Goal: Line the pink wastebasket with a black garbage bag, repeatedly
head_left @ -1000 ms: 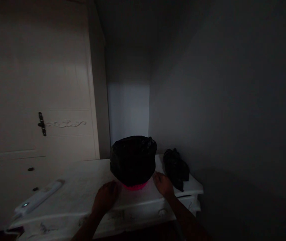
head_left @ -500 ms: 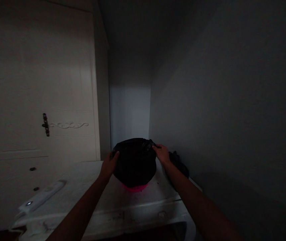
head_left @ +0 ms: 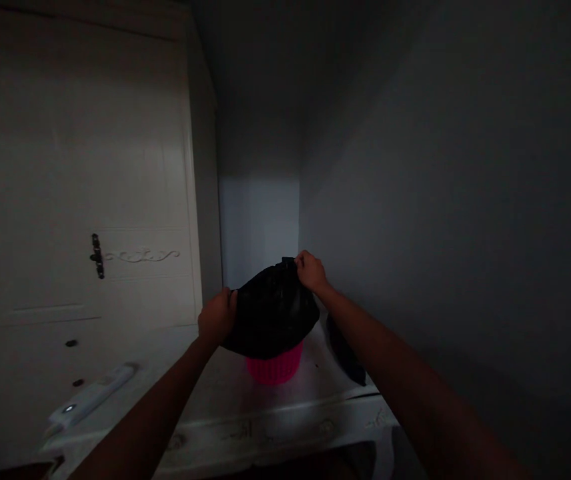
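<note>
A black plastic bag [head_left: 275,317] covers the upper part of a pink ribbed basket [head_left: 274,369], whose lower wall shows beneath it. My left hand [head_left: 218,315] is closed on the bag's left edge. Higher up, my right hand [head_left: 310,270] pinches the top right edge and pulls it upward. The basket stands on a white table [head_left: 215,400]. What lies inside the bag and basket is hidden.
Another black bag-like item [head_left: 344,350] lies on the table at the right, partly behind my right forearm. A white elongated object [head_left: 93,395] lies on the left. The white wardrobe [head_left: 140,167] and the grey wall [head_left: 440,200] bound the space.
My right hand has risen with the bag's edge, and my left hand has moved slightly up and left. The bag's rim is lifted, and more of the pink basket shows.
</note>
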Demonstrator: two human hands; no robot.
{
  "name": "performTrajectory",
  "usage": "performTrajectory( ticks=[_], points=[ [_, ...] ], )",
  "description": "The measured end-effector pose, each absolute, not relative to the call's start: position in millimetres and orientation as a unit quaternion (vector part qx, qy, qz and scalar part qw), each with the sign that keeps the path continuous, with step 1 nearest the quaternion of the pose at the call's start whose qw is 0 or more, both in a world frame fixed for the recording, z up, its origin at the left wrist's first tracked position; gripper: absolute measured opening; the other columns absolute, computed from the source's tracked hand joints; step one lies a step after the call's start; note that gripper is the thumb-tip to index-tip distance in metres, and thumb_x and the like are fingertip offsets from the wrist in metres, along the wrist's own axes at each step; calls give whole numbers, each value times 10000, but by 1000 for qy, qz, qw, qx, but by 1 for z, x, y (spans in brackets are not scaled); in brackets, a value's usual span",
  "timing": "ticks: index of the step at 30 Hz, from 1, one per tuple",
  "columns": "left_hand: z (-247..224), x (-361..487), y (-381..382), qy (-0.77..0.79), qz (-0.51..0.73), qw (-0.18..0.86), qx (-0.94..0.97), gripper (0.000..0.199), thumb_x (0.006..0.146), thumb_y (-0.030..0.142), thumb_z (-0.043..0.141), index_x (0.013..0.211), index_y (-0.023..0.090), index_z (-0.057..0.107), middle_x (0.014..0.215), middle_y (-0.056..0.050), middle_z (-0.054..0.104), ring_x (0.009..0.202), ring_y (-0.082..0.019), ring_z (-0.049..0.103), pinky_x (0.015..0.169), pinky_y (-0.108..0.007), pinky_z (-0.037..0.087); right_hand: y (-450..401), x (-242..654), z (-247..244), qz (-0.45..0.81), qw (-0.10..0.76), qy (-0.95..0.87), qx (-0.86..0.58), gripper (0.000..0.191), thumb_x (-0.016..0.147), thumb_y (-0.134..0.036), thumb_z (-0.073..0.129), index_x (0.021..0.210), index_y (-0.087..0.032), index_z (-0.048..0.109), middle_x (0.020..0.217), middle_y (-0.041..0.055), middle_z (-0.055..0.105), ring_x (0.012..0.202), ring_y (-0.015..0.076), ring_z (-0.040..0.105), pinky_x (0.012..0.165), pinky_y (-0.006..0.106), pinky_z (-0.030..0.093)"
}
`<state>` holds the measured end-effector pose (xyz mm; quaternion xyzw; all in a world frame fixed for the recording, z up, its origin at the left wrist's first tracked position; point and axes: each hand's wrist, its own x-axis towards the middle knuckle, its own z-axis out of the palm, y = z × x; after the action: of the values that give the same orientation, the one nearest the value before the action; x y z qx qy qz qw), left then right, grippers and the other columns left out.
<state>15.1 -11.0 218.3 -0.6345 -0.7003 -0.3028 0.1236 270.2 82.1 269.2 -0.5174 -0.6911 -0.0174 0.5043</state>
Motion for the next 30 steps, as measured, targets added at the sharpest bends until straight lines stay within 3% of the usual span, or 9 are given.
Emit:
performTrajectory(
  ticks=[5,10,15,19,24,30],
  points=[
    [212,18,-1,-660,-334,80,-668,323,1056,314,345,1046,194,644,1013,-106,754,945,-236,709,773,-304,462,93,249,300,82,599,-679,-418,97,919,-242,591,839,-218,639,887,22,688,884,170,596,926,326,444],
    [205,20,-1,-642,-328,85,-688,289,1046,298,368,1048,190,636,1014,-115,748,939,-237,698,775,-313,457,96,216,318,289,672,-601,-321,119,861,-316,654,854,-198,663,851,6,683,864,170,605,908,331,462],
    [201,19,-4,-623,-344,98,-695,265,1025,265,396,1120,179,628,1068,-124,740,1015,-248,688,825,-318,477,83,177,327,436,683,-546,-212,149,849,-325,696,911,-191,683,860,7,688,859,164,619,878,319,489],
    [200,16,-8,-615,-370,86,-691,279,949,165,474,1178,193,631,1091,-108,742,1063,-249,682,877,-323,492,73,158,338,426,670,-590,-149,191,857,-373,701,938,-204,662,894,1,680,871,156,628,872,293,493],
    [200,18,-14,-613,-379,73,-689,267,958,152,455,1157,185,630,1112,-112,736,1070,-241,682,872,-319,487,72,154,345,395,663,-616,-158,187,860,-394,690,903,-216,650,833,-28,650,839,144,608,867,277,483],
    [197,39,-18,-625,-383,129,-668,207,995,208,435,1054,168,629,1011,-120,720,967,-262,674,785,-338,465,72,160,353,261,628,-693,-240,68,878,-231,655,819,-202,637,797,-32,635,838,137,595,916,301,476]
  ],
)
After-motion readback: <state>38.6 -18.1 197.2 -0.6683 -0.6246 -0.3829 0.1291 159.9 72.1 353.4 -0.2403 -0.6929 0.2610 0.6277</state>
